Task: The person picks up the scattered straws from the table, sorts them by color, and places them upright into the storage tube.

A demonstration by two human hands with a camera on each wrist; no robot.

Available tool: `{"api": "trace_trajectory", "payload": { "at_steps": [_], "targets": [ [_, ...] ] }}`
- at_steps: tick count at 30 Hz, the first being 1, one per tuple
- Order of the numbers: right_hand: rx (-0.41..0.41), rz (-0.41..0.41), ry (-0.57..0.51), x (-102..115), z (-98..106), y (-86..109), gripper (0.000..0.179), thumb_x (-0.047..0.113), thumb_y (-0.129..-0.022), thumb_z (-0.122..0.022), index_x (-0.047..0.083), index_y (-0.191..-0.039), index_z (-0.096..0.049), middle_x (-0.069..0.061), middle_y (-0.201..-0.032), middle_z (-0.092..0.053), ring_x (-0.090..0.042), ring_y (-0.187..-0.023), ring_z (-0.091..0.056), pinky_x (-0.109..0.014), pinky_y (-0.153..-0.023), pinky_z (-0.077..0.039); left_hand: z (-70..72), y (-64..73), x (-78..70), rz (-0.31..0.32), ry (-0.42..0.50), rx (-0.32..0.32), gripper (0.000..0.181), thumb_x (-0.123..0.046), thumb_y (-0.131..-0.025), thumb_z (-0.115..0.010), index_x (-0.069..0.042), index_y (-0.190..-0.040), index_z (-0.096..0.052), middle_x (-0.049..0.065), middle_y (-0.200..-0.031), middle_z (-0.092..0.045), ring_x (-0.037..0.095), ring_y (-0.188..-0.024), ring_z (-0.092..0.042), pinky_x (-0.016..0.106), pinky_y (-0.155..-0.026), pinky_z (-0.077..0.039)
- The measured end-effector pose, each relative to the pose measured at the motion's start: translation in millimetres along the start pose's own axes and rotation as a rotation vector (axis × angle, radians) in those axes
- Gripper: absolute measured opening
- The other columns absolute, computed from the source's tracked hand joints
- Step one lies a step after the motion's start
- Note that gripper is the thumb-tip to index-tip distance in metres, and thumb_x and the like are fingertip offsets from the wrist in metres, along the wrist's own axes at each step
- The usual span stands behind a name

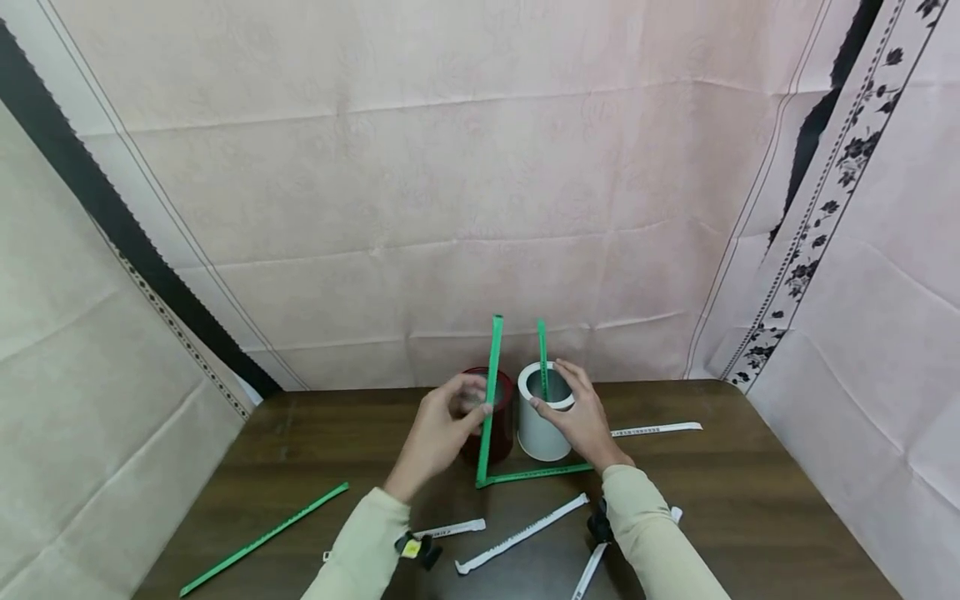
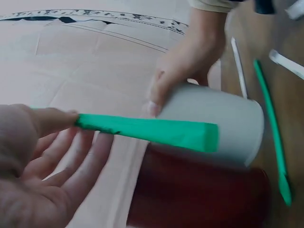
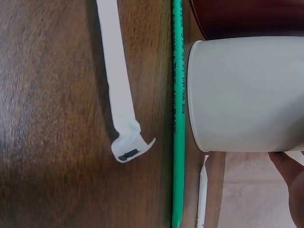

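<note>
My left hand point(image 1: 450, 417) pinches a long green paper-wrapped stick point(image 1: 491, 375) between thumb and fingertips. It stands nearly upright in front of the dark red cup point(image 1: 505, 429), and its free end extends past the fingers in the left wrist view. With my right hand point(image 1: 583, 417) I grip the white cup point(image 1: 543, 437) around its rim, thumb on the near side and fingers on the far right. Another green stick point(image 1: 542, 346) pokes up out of the white cup. The two cups stand side by side, the red one partly hidden behind my left hand.
A green stick point(image 1: 536, 474) lies on the brown table point(image 1: 322, 442) before the cups, another green stick point(image 1: 262, 540) at the left. White wrapped sticks lie near the front, one white stick point(image 1: 521, 536) between my forearms, one white strip point(image 1: 660, 430) right of the cups. Pale cloth hangs behind.
</note>
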State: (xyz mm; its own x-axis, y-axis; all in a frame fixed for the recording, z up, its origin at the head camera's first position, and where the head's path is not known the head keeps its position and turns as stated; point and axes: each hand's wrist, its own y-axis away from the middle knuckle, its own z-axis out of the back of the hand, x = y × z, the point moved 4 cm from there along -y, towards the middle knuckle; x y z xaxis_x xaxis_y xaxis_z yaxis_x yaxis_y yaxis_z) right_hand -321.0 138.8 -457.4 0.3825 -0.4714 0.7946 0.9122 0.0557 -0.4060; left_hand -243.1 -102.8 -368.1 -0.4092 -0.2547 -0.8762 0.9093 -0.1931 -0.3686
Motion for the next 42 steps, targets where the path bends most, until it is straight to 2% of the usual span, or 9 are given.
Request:
{"api": "trace_trajectory", "payload": {
  "at_steps": [4, 7, 11, 14, 21, 28, 35, 38, 42],
  "targets": [
    [0.006, -0.002, 0.001, -3, -2, 2.2, 0.085, 0.052, -0.09, -0.081, 0.014, -0.158, -0.048, -0.001, -0.163, -0.039, -0.033, -0.142, -0.048, -0.061, -0.108, -0.047, -13.7, -29.2, -6.7, -0.04, 0.077, -0.079, 0.02, -0.006, -0.1, -0.073, -0.006, -0.12, -0.07, 0.011, -0.104, -0.072, 0.023, -0.086, -0.074, 0.049, -0.073, -0.064],
    [-0.004, -0.001, -0.001, -4, -2, 1.5, 0.084, 0.052, -0.09, -0.082, 0.014, -0.158, -0.049, -0.001, -0.162, -0.041, -0.033, -0.141, -0.049, -0.061, -0.108, -0.047, -21.8, -50.7, -11.2, -0.085, 0.09, -0.136, 0.018, -0.008, -0.102, -0.071, -0.005, -0.119, -0.069, 0.011, -0.106, -0.072, 0.023, -0.092, -0.075, 0.046, -0.076, -0.064],
    [-0.016, 0.01, -0.008, -3, -1, -1.0, 0.079, 0.041, -0.091, -0.084, 0.012, -0.156, -0.05, -0.003, -0.161, -0.041, -0.033, -0.142, -0.048, -0.06, -0.11, -0.045, -29.5, -74.4, -14.3, -0.128, 0.078, -0.186, 0.017, -0.011, -0.103, -0.07, -0.007, -0.119, -0.068, 0.008, -0.11, -0.071, 0.021, -0.095, -0.075, 0.04, -0.081, -0.063],
    [-0.01, 0.01, -0.012, -2, -2, -1.7, 0.079, 0.038, -0.091, -0.084, 0.01, -0.157, -0.05, -0.003, -0.162, -0.04, -0.033, -0.145, -0.045, -0.058, -0.113, -0.043, -33.5, -87.7, -13.7, -0.135, 0.056, -0.195, 0.017, -0.012, -0.102, -0.071, -0.008, -0.118, -0.068, 0.006, -0.11, -0.072, 0.019, -0.095, -0.075, 0.037, -0.085, -0.062],
    [-0.009, 0.012, -0.014, -2, -1, -1.8, 0.084, 0.05, -0.09, -0.083, 0.013, -0.157, -0.049, -0.001, -0.162, -0.041, -0.03, -0.146, -0.045, -0.058, -0.114, -0.042, -46.1, -109.7, -3.9, -0.108, 0.002, -0.181, 0.023, -0.006, -0.099, -0.073, -0.004, -0.121, -0.067, 0.008, -0.107, -0.074, 0.022, -0.095, -0.077, 0.033, -0.085, -0.062],
    [-0.007, -0.001, -0.013, -4, -1, -2.4, 0.081, 0.05, -0.091, -0.081, 0.016, -0.158, -0.05, 0.001, -0.162, -0.04, -0.029, -0.143, -0.047, -0.056, -0.112, -0.045, -60.0, -116.2, 12.6, 0.048, -0.131, -0.044, 0.017, -0.011, -0.1, -0.07, -0.002, -0.115, -0.071, 0.007, -0.1, -0.074, 0.02, -0.083, -0.075, 0.031, -0.072, -0.062],
    [0.001, 0.007, -0.023, -4, -2, -4.1, 0.08, 0.045, -0.093, -0.081, 0.013, -0.158, -0.048, 0.0, -0.162, -0.039, -0.03, -0.142, -0.048, -0.054, -0.109, -0.048, -68.8, -112.2, 15.0, 0.187, -0.228, 0.131, 0.012, -0.007, -0.097, -0.071, 0.001, -0.106, -0.073, 0.007, -0.085, -0.075, 0.021, -0.066, -0.074, 0.031, -0.058, -0.061],
    [-0.001, 0.008, -0.024, -4, -1, -4.8, 0.079, 0.041, -0.093, -0.082, 0.012, -0.158, -0.048, 0.0, -0.162, -0.04, -0.03, -0.142, -0.048, -0.055, -0.108, -0.048, -72.0, -111.2, 14.8, 0.232, -0.262, 0.195, 0.012, -0.006, -0.098, -0.07, 0.002, -0.104, -0.075, 0.007, -0.078, -0.074, 0.016, -0.06, -0.072, 0.037, -0.063, -0.063],
    [0.001, 0.008, -0.03, -4, 0, -4.8, 0.079, 0.041, -0.093, -0.082, 0.011, -0.158, -0.049, -0.001, -0.162, -0.04, -0.031, -0.141, -0.048, -0.056, -0.107, -0.049, -74.0, -110.0, 16.4, 0.279, -0.259, 0.22, 0.014, -0.005, -0.099, -0.069, 0.005, -0.107, -0.076, 0.01, -0.075, -0.073, 0.015, -0.058, -0.071, 0.048, -0.072, -0.064]
  ]
}}
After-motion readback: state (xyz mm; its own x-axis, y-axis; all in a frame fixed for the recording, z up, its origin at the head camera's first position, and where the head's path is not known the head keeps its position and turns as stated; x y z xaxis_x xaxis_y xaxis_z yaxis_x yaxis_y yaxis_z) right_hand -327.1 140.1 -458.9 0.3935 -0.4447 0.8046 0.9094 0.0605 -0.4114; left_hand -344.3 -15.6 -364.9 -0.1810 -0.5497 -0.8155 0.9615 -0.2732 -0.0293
